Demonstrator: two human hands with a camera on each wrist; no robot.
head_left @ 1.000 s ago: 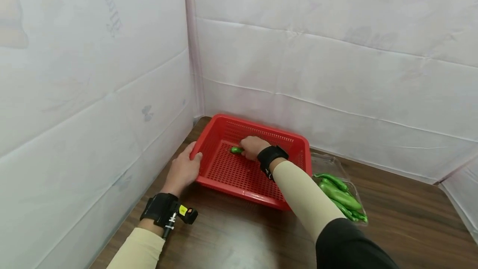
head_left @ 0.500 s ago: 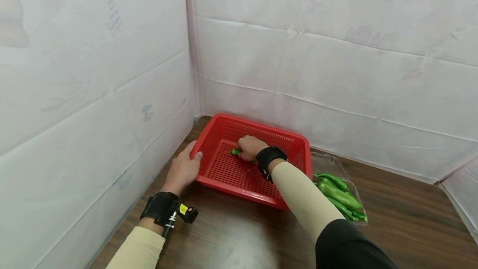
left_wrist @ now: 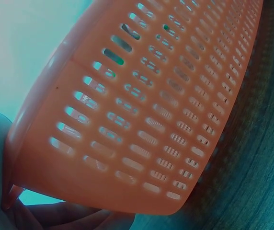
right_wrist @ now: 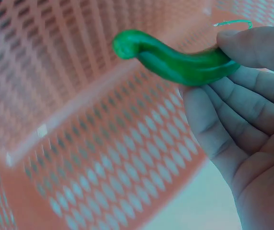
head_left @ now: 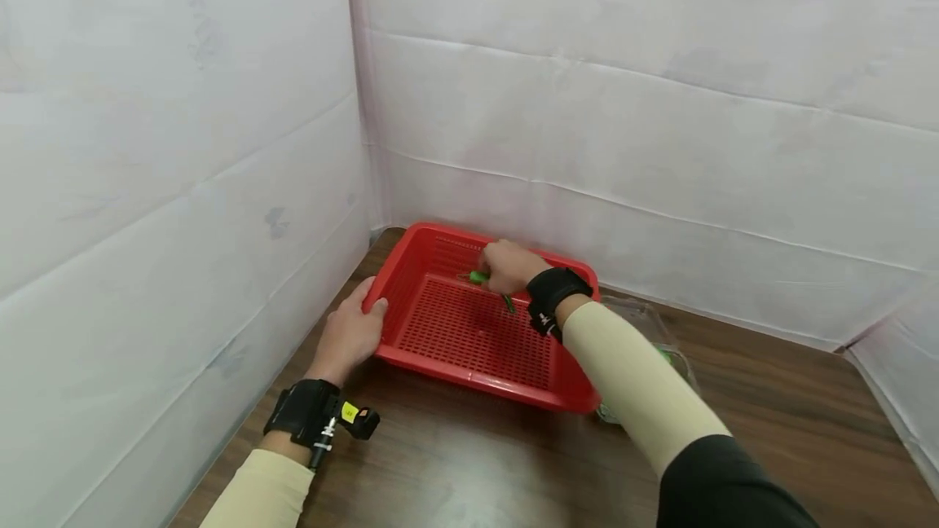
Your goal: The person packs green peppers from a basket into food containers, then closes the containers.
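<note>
White padded sheets close the scene on the left and at the back, and a dark wooden tabletop (head_left: 455, 463) carries everything.

At the left, the left hand (head_left: 346, 336) holds the near-left corner of the red basket (head_left: 411, 267), with the thumb over the rim and the other fingers under it. The left wrist view shows the slotted wall of the basket very close, with fingers below its corner. This grip is closed on the basket and holds it steady.

In the middle, the basket floor is bare; I see nothing lying on it. Above its far part, the right hand (head_left: 508, 266) holds a green pepper (head_left: 480, 277). In the right wrist view the pepper (right_wrist: 175, 60) is pinched between the thumb and the fingertips (right_wrist: 252, 76), only at its stem end, and the curved tip sticks out free over the basket.

The grip on the pepper is small, so in my judgement the smooth pepper could turn or slip from the fingers. It would fall into the basket and could be bruised.

At the right, a clear plastic tray (head_left: 645, 320) stands just beside the basket. The right forearm hides most of it, and only a little green shows inside.
</note>
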